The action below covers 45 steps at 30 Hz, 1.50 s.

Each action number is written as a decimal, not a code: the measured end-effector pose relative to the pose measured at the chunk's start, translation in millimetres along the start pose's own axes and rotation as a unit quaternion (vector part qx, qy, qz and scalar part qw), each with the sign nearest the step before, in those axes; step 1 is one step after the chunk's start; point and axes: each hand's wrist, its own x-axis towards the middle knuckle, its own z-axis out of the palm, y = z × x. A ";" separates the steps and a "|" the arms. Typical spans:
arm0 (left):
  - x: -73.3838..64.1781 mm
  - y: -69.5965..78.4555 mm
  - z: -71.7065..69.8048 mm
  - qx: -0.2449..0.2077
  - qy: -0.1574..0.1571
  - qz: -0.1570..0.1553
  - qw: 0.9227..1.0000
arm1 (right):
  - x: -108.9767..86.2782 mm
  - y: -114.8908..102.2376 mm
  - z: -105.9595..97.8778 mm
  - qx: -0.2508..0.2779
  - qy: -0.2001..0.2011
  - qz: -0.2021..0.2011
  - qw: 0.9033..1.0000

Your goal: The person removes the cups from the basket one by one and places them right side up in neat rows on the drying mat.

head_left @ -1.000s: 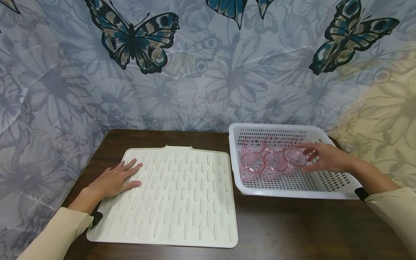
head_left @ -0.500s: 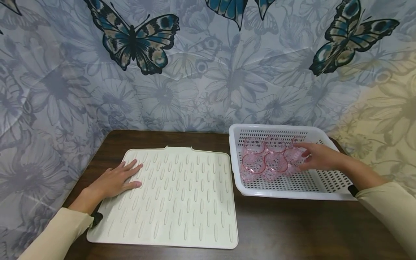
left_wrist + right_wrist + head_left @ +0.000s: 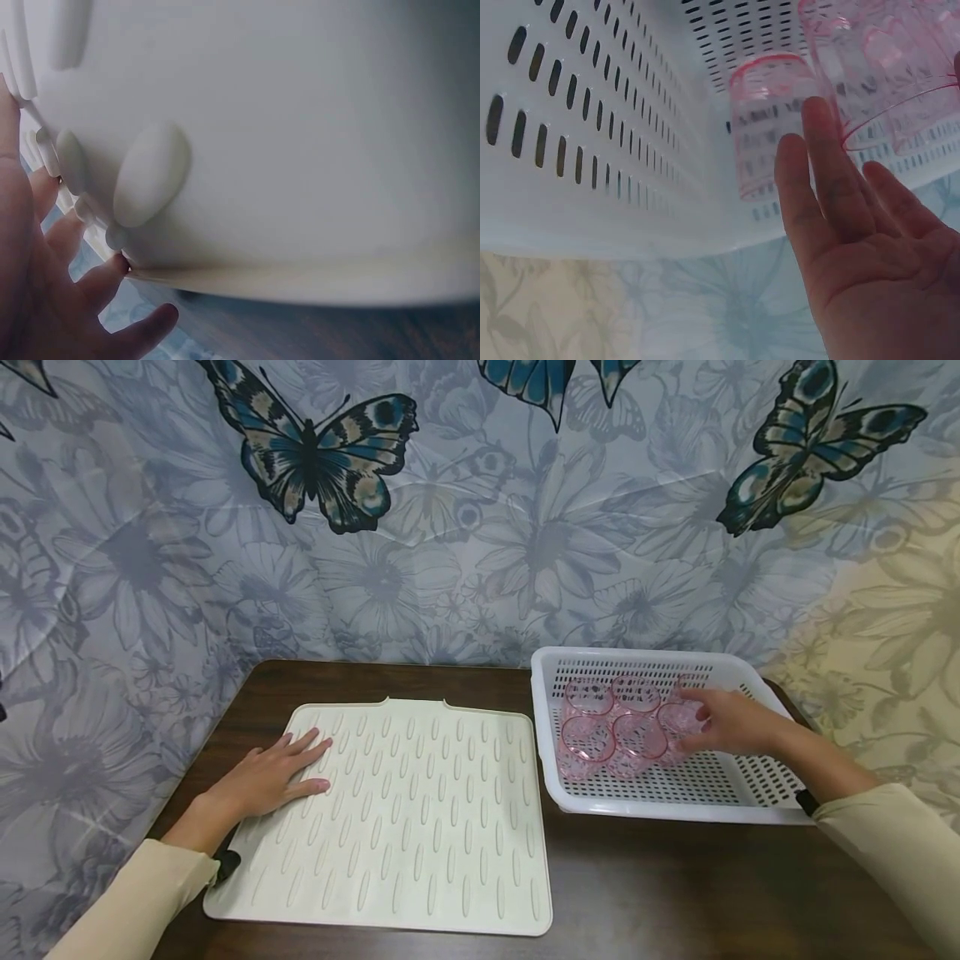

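My left hand (image 3: 258,781) rests with spread fingers on the left side of a cream ridged drying mat (image 3: 420,860), its fingertips near the far left edge. Over a white perforated basket (image 3: 682,814), my right hand (image 3: 742,724) reaches around the nearest clear pink cup (image 3: 672,720). Its fingers, mostly straight, lie along one side of that cup (image 3: 855,82) in the right wrist view; the thumb is at the opposite side, mostly out of frame. Beside the fingers stands another pink cup (image 3: 772,135), and several more cups (image 3: 588,739) fill the basket's left half.
Mat and basket sit side by side on a dark brown wooden table (image 3: 675,893). Behind the table hangs a blue floral cloth with butterflies (image 3: 465,568). The basket's raised wall (image 3: 577,187) runs close beside the right hand.
My right hand has moved left, bringing its fingers and thumb in around the nearest cup. The left hand stays on the mat, and the cups have kept their places.
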 end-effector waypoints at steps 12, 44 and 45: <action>-1.8 -1.2 0.8 0.000 0.003 0.003 1.000 | -26.5 -4.2 -23.4 0.010 0.077 -0.009 0.997; -0.9 -4.6 2.7 -0.010 0.003 0.006 1.000 | -36.2 -143.9 -2.4 0.039 0.173 -0.273 0.945; -1.0 -4.1 2.3 -0.009 0.004 0.007 1.000 | -36.0 -149.4 0.5 0.041 0.168 -0.284 0.943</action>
